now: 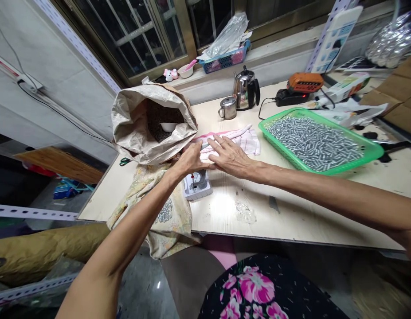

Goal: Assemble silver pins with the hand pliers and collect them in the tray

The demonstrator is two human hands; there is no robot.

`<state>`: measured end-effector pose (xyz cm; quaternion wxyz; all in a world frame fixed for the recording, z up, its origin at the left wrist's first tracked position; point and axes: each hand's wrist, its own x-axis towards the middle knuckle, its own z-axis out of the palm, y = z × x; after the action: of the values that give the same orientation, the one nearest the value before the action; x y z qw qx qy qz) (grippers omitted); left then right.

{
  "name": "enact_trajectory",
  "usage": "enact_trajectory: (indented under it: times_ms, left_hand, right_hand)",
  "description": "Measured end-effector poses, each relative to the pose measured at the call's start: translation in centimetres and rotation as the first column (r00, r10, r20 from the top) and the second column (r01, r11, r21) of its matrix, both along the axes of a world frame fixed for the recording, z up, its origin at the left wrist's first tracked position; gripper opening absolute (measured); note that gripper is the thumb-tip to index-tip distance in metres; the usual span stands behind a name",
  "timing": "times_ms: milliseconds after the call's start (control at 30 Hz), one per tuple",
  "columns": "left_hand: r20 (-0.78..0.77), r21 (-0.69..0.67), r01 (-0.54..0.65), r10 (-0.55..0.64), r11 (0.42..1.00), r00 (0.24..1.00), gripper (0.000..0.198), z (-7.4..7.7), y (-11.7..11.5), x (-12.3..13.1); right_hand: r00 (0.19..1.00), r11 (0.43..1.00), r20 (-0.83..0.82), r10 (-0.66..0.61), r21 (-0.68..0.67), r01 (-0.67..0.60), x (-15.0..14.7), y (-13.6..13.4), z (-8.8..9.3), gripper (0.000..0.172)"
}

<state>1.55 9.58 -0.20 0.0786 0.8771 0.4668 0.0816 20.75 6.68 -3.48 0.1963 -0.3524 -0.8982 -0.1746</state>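
Observation:
My left hand [192, 158] is at the middle of the table, its thumb and forefinger apart and its other fingers mostly hidden. Beside it, my right hand [232, 156] reaches in from the right with fingers spread, and the fingertips of both hands nearly meet. Both are over the near left part of a folded pink and white towel [250, 141]. A greyish thing shows between the fingers, too covered to name. Just below the hands stands a small white box-shaped device [202, 191] with a red and black part on top. A patterned cloth [177, 232] bearing small metal pieces [165, 212] lies left of it.
An open paper sack [132, 119] with dark contents and a white scoop [168, 126] stands behind left. A green basket [371, 150] full of small metal pins [315, 141] is at right. Behind are a metal cup [228, 108], a kettle [245, 91] and an orange battery [305, 82].

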Motion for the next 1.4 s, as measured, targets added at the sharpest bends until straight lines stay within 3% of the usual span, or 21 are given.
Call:
enact_trajectory:
  times_ms: [67, 167, 300, 367, 467, 567, 700, 833, 967, 1067, 1167, 1400]
  left_hand:
    - [0.048, 0.002, -0.010, 0.010, 1.000, 0.999, 0.092, -0.3, 0.7, -0.2]
    - [0.057, -0.002, -0.014, 0.014, 1.000, 0.998, 0.104, -0.4, 1.4, -0.5]
    - [0.020, -0.001, -0.001, 0.001, 1.000, 1.000, 0.108, 1.0, 0.8, -1.2]
    - [0.047, 0.072, -0.036, 0.033, 0.997, 0.998, 0.083, 1.9, -0.3, -2.1]
    - [0.068, 0.168, -0.249, 0.241, 0.954, 0.968, 0.033, 2.5, -2.9, -4.4]
    - [-0.153, 0.123, -0.477, 0.492, 0.870, 0.857, 0.030, 1.3, -5.5, -7.2]
    - [-0.451, 0.077, -0.629, 0.589, 0.774, 0.670, 0.028, -1.6, -7.7, -10.3]
    - [-0.465, 0.057, -0.630, 0.579, 0.774, 0.669, 0.025, -3.9, -8.1, -11.7]
    - [-0.447, 0.047, -0.633, 0.583, 0.773, 0.678, 0.027, -5.2, -7.8, -12.5]
    - [-0.427, 0.034, -0.638, 0.588, 0.769, 0.687, 0.027, -5.7, -7.6, -13.1]
    - [-0.405, 0.025, -0.646, 0.599, 0.763, 0.691, 0.029, -5.9, -7.4, -13.3]
    - [-0.365, 0.050, -0.689, 0.655, 0.723, 0.661, 0.036, -5.4, -7.2, -13.6]
  right_hand:
    - [1.000, 1.000, 0.008, 0.020, -0.001, -0.020, 0.0, 0.2, -0.4, 0.023]
    - [0.997, 0.991, 0.078, 0.008, -0.131, 0.002, -0.3, 0.4, -0.7, 0.027]
    - [0.996, 0.969, 0.091, -0.001, -0.247, 0.024, -0.3, 0.2, -0.8, 0.027]
    - [0.997, 0.964, 0.071, -0.004, -0.265, 0.022, 0.2, -0.2, -0.8, 0.028]
    - [0.999, 0.964, 0.037, -0.014, -0.264, 0.023, 1.3, -0.7, -0.9, 0.034]
    - [1.000, 0.967, 0.014, -0.003, -0.253, 0.006, 1.7, -1.1, -1.1, 0.037]
    - [1.000, 0.964, -0.019, -0.002, -0.266, -0.003, 0.4, -1.4, -1.1, 0.034]
    - [0.995, 0.980, -0.095, -0.027, -0.200, 0.007, 0.6, -2.7, -0.7, 0.036]
    - [0.985, 0.986, -0.172, -0.019, -0.165, -0.010, 4.9, -6.1, -0.7, 0.037]
    - [0.984, 0.976, -0.180, -0.014, -0.216, -0.026, 8.8, -9.5, -1.9, 0.033]
    - [0.981, 0.947, -0.194, -0.030, -0.318, -0.034, 11.4, -12.6, -4.3, 0.030]
    - [0.962, 0.898, -0.255, -0.096, -0.440, -0.027, 12.9, -16.0, -10.2, 0.028]
